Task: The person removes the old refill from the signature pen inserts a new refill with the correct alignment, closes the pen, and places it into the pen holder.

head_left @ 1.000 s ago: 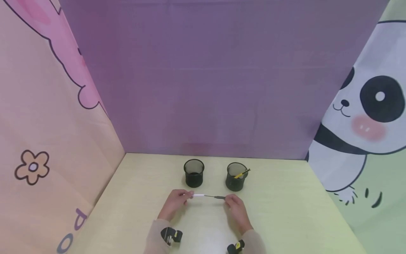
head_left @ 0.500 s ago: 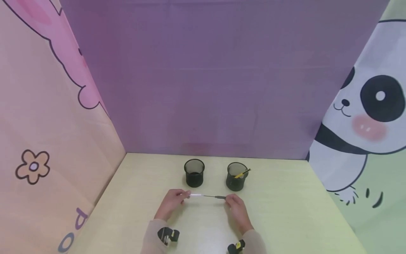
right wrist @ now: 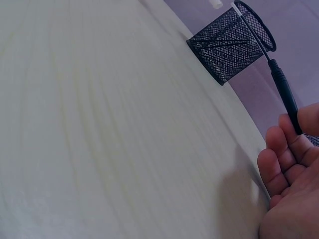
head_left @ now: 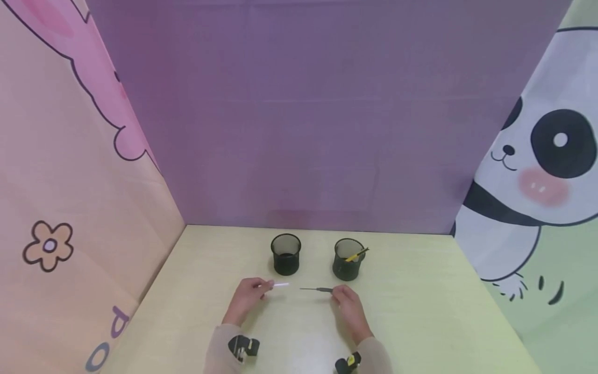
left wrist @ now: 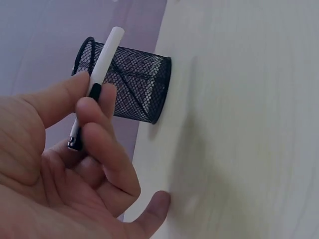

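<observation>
In the head view my left hand [head_left: 245,300] is over the table, pinching a white pen barrel [head_left: 281,284]. The left wrist view shows this pen barrel [left wrist: 106,55] between thumb and fingers, with a black band and a black-tipped lower end. Across from it, my right hand [head_left: 349,310] pinches the black grip section [right wrist: 284,89] of a pen, from which a thin refill [right wrist: 255,35] sticks out toward the left. A small gap separates the refill's tip from the barrel's end. The hidden end of the grip section lies under my right fingers.
Two black mesh pen cups stand behind the hands: a left cup [head_left: 286,266] and a right cup [head_left: 344,271]. A yellow and dark stick [head_left: 356,256] leans out of the right cup. A purple cloth wall [head_left: 299,130] rises behind the pale table [head_left: 420,311].
My left hand has moved left with the pen barrel, which has slid off the refill's tip. My right hand has stayed nearly still with the grip section.
</observation>
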Demonstrator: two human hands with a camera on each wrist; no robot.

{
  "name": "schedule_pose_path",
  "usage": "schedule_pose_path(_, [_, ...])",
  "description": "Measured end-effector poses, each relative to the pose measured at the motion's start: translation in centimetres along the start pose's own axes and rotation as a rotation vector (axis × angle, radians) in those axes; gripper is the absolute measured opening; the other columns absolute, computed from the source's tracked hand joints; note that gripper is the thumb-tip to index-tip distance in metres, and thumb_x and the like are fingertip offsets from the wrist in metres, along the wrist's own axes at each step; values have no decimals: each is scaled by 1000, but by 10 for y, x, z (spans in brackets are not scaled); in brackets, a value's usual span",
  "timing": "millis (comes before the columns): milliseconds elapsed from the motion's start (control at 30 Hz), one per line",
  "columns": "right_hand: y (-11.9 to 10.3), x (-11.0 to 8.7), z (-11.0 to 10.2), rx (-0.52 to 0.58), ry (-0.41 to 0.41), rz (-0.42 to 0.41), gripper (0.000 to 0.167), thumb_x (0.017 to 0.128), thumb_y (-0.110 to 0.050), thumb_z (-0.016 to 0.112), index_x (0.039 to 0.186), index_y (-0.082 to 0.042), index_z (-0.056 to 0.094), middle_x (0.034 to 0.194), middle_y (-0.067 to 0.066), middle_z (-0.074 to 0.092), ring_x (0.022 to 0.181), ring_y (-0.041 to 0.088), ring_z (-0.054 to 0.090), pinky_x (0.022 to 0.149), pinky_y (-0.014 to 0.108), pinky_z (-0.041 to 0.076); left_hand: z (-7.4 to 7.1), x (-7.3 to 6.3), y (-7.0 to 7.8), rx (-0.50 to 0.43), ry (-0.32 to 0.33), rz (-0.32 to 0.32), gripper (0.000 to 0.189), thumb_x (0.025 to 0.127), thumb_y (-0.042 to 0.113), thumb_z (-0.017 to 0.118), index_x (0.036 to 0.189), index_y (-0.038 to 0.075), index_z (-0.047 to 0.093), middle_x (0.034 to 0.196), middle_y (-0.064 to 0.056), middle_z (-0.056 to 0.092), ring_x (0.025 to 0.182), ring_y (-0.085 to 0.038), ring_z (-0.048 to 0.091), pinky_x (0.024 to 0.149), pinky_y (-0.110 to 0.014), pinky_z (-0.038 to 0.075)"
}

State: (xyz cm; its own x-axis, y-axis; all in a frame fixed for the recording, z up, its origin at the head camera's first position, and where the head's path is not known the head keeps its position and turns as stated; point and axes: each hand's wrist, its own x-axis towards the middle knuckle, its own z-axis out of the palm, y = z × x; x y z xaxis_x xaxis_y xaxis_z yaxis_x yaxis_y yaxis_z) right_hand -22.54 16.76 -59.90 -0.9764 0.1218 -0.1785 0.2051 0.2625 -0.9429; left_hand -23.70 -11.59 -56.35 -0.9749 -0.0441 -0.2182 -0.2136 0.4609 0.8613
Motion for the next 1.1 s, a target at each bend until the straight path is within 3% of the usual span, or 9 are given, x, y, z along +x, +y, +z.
schedule_pose_path(200, [2, 1, 0, 3, 0, -7, 29, 106, -21, 47, 111, 1, 65, 104, 9, 66, 98, 19, 56, 91, 33, 41, 4, 0, -4, 36, -12, 5, 24, 95, 31, 72, 101, 8, 76, 91, -5, 72, 84, -18, 60, 74, -31, 46])
schedule_pose_path(433, [1, 1, -1, 12, -4, 1, 29, 106, -22, 47, 111, 1, 64, 104, 10, 66, 99, 20, 56, 90, 33, 41, 16, 2, -9, 95, -30, 59, 16, 91, 29, 75, 97, 13, 77, 98, -2, 75, 91, -18, 64, 84, -43, 51])
schedule_pose_path(767, [-1, 1, -1, 13, -1, -13, 28, 106, -19, 48, 110, 2, 64, 104, 9, 66, 99, 19, 57, 89, 33, 42, 35, 7, -12, 305, -14, 147, 12, 84, 34, 80, 86, 23, 77, 92, 5, 73, 86, -15, 60, 91, -53, 41])
schedule_pose_path(1100, [1, 1, -2, 21, -13, -7, 29, 106, -23, 48, 111, 1, 65, 108, 11, 67, 102, 19, 57, 93, 37, 43, 34, 5, -9, 306, -63, 155, 7, 84, 33, 80, 85, 28, 76, 94, 7, 73, 91, -16, 61, 95, -59, 37])
